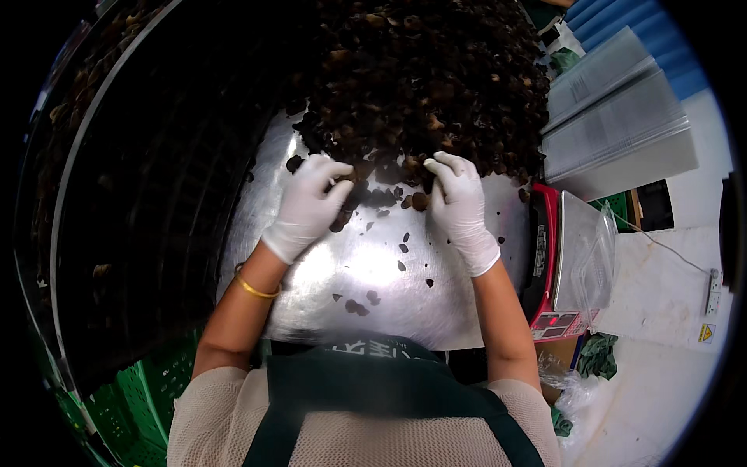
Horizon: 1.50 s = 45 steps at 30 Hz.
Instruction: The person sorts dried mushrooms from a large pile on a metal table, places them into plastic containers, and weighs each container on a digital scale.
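Note:
A large heap of dark brown and black dried pieces (426,87), which look like wood ear fungus, covers the far part of a shiny metal tabletop (350,280). My left hand (312,204), in a white glove, is at the heap's near edge, with a brown piece between thumb and forefinger. Facing it, my gloved right hand (461,201) has its fingers curled over the edge of the heap; whether they grip a piece is hidden. Between the hands, several dark pieces (382,195) are blurred. Small flakes (402,248) lie scattered nearer to me.
To the right stands a red weighing scale (543,251) with a metal pan (575,251) and clear plastic on it. Stacked translucent plastic sheets or trays (618,111) rise behind it. A dark mesh rack (146,192) borders the left side, above green crates (140,403).

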{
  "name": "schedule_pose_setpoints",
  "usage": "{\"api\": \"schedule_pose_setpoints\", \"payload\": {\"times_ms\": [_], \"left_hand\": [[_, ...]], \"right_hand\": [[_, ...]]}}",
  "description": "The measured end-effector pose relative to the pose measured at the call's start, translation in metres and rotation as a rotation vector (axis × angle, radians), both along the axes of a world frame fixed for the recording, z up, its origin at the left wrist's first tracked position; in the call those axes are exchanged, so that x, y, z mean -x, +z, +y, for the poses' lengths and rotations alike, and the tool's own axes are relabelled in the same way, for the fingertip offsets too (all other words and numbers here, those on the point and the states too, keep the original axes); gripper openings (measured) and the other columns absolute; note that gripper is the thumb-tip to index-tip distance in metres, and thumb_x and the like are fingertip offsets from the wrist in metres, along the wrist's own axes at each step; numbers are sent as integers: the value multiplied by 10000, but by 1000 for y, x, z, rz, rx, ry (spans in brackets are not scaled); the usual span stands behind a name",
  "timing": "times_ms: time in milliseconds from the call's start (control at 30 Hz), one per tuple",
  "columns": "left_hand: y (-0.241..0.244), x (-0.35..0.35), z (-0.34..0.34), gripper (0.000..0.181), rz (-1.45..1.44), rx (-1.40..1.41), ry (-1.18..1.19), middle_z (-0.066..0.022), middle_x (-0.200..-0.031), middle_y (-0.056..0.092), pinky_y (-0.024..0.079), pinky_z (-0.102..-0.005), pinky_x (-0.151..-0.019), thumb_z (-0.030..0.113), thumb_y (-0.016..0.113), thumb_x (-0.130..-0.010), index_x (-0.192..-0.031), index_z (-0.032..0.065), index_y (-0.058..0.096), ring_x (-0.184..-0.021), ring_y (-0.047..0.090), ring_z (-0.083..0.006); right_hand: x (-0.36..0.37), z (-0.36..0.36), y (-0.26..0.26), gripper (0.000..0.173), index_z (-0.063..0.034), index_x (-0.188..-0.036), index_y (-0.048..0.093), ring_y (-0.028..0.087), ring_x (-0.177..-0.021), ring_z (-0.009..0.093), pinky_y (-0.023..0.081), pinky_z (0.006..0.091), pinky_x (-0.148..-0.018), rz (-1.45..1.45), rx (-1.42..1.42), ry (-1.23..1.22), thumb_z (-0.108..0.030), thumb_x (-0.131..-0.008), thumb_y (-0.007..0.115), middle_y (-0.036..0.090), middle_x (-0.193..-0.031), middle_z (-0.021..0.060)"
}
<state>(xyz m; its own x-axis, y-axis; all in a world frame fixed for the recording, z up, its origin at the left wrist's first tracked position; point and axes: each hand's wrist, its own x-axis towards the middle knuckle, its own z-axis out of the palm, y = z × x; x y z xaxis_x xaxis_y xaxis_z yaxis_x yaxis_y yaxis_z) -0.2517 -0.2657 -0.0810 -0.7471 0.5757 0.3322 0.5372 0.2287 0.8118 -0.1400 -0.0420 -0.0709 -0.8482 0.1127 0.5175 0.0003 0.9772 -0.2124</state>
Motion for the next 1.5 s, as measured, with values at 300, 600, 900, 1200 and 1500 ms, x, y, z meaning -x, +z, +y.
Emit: {"api": "schedule_pose_setpoints", "payload": {"times_ms": [300,600,900,1200,1500], "left_hand": [[10,19,-42,91,-480,-54,185,-75,-845,635,472,-259,-621,68,649,-830,-894,3,639,-677,592,-150],[-1,10,-72,357,-1278,-934,-251,-178,-1107,603,554,-257,-576,67,489,-899,-1251,21,461,-828,657,-254],[21,-3,-62,128,-948,-267,58,-66,-853,653,541,-262,-588,112,592,-904,-868,-3,634,-789,652,-171],[-9,-49,-49,182,62,456,-108,-93,-884,528,508,-371,-693,126,656,-779,-932,74,573,-792,587,-252],[6,24,-59,298,61,25,297,-139,-963,583,500,-371,-780,40,598,-768,-1066,44,619,-884,601,-339]], "right_hand": [[2,-35,1,202,-60,-1040,634,605,-903,290,504,384,-783,-170,245,120,-100,-861,551,629,-975,107],[43,-67,0,69,-70,-816,643,593,-818,286,496,355,-713,-409,-8,218,-135,-796,653,595,-913,122],[13,-21,16,189,-10,-1035,550,622,-774,173,518,254,-616,-205,1930,306,-28,-857,490,621,-994,114],[63,-77,9,313,14,-1103,599,614,-772,185,501,312,-695,-551,809,30,-161,-843,593,626,-866,92],[80,-70,33,111,9,-896,543,631,-620,165,546,296,-515,-377,1021,6,-92,-854,564,563,-724,73]]}}
